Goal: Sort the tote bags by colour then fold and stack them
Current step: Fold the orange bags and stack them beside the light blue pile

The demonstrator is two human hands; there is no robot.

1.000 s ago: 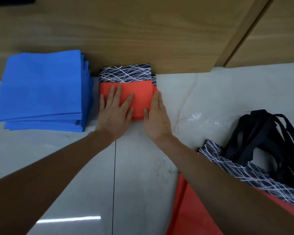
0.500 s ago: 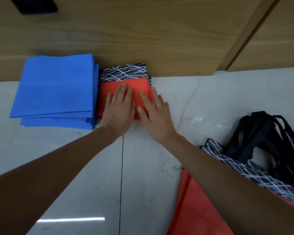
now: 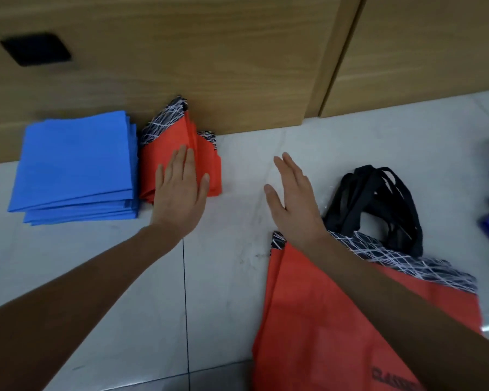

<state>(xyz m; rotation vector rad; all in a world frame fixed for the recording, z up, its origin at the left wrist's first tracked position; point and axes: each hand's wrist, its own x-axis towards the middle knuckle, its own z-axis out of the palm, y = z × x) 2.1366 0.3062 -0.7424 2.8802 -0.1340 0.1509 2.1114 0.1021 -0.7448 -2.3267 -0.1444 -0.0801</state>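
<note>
I've got L hand (image 3: 181,190), fingers straight & together, pressing the folded orange non-woven tote w/ black-white line trim (image 3: 164,149) just beside the stack of folded blue totes (image 3: 76,162), R hand (image 3: 291,198) spread & empty, so I'd flatten its raised flap w/ both palms before letting go.

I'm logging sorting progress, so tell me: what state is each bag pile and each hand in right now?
Blue stack: folded, piled against the wooden panel.
Folded red bags: stacked beside the blue stack, top layers lifting, not flat.
Unfolded red bag: lying spread out, not folded, black handles bunched.
Left hand: open, flat on the folded red bags.
Right hand: open, holding nothing.
</note>
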